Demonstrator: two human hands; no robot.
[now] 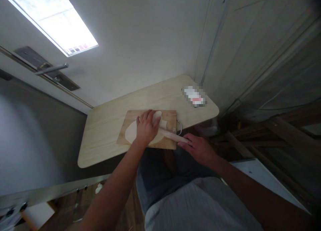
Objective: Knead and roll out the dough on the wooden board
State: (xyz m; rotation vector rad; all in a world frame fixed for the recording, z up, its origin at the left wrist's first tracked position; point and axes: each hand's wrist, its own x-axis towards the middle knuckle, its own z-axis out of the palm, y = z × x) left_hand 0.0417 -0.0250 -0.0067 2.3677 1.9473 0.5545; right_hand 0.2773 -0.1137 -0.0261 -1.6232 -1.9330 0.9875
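Observation:
A pale, flat sheet of dough lies on a wooden cutting board, with a raised flap near its upper right. Over the dough rests my left hand, palm down, fingers stretched and slightly apart, thumb out to the right. What lies beneath its palm is hidden. A light wooden rolling pin slants across the board's right side. My right hand is closed around its near end, just past the board's edge. The pin's far end runs in under or beside my left thumb; I cannot tell which.
The board, with its metal handle, sits on a light wood table against a white door. A blurred-out phone-like object lies at the table's right. A lever door handle is at left; wooden beams stand at right.

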